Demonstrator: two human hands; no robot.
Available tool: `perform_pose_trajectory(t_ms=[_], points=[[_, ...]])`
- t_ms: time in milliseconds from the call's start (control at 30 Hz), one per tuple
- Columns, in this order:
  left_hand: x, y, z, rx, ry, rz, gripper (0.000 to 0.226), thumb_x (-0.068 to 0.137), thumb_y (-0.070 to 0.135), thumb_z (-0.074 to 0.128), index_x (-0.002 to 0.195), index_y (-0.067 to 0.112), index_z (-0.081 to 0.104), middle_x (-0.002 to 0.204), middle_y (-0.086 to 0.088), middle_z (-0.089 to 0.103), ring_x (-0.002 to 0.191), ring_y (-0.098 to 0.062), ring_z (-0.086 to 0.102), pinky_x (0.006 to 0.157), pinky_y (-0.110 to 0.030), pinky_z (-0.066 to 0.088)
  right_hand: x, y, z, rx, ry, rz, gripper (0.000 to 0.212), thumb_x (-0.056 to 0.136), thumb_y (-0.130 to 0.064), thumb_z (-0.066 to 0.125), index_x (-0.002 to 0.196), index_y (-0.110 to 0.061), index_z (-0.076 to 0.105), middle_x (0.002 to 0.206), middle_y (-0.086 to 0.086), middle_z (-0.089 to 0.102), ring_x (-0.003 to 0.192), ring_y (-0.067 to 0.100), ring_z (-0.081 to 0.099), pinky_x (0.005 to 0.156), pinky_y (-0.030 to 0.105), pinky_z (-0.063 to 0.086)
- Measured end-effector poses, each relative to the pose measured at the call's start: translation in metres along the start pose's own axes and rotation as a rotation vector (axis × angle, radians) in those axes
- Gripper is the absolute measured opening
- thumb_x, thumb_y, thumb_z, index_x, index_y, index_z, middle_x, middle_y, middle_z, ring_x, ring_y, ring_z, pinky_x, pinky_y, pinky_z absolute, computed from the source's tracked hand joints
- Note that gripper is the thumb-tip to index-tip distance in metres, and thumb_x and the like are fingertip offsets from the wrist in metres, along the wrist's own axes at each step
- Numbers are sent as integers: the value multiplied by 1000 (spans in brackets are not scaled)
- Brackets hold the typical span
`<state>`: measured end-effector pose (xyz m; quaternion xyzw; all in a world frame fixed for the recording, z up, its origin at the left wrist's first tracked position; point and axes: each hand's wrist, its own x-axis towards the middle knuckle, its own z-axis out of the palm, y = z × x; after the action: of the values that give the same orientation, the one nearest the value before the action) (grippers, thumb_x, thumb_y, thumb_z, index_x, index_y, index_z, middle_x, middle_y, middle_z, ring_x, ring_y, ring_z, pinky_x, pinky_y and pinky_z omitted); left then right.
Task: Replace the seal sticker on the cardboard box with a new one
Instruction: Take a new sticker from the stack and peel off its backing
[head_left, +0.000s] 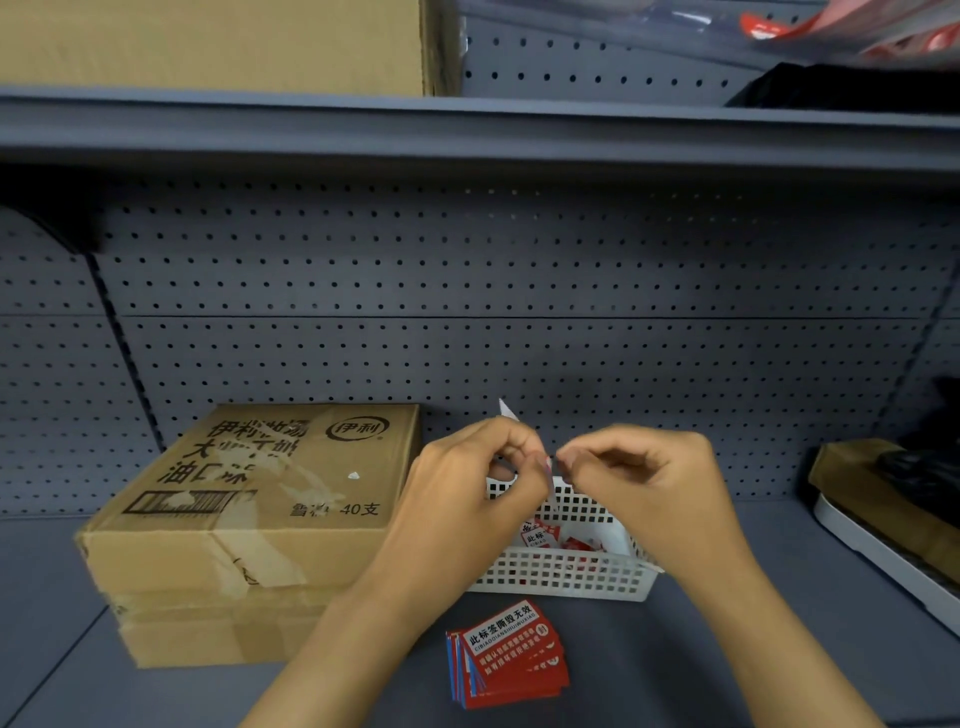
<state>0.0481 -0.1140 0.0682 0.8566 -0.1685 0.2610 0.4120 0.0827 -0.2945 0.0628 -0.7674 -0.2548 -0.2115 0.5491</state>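
Note:
A brown cardboard box (249, 519) with printed characters lies on the grey shelf at the left, torn patches showing on its top. My left hand (467, 499) and my right hand (639, 488) meet above a white perforated basket (561, 577), both pinching a small sticker (548, 470) between the fingertips; a white backing corner sticks up behind my left fingers. A stack of red seal stickers (509, 660) lies on the shelf in front of the basket.
Red and white sticker scraps lie inside the basket. A tray with a brown item (883, 525) sits at the right edge. Grey pegboard (467, 312) backs the shelf. Another shelf (467, 130) above carries a large carton (218, 47).

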Motion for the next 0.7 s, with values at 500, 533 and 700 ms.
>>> perform_pose_trajectory(t_ms=[500,533,700], points=[[0,-3,0,-12,-56,6,11,96,23,60,90,29,68,86,15,70,91,-3,66,76,-7,44,-2,-5,-1,6,-110,89,19,86,-11,78,88,-29,84,82,-13,82,78,5,78,73,20,60],[0,-3,0,-5,-58,6,11,96,23,60,89,28,68,85,15,70,90,-3,66,76,-7,44,-2,-5,0,13,-109,103,18,86,-11,78,88,-28,84,82,-13,82,78,5,78,73,20,61],[1,-3,0,-54,-42,-55,14,95,20,60,85,28,66,84,14,69,84,-5,66,70,-7,44,0,-1,1,23,-29,152,17,87,-10,76,82,-25,83,76,-5,81,70,14,77,71,26,62]])
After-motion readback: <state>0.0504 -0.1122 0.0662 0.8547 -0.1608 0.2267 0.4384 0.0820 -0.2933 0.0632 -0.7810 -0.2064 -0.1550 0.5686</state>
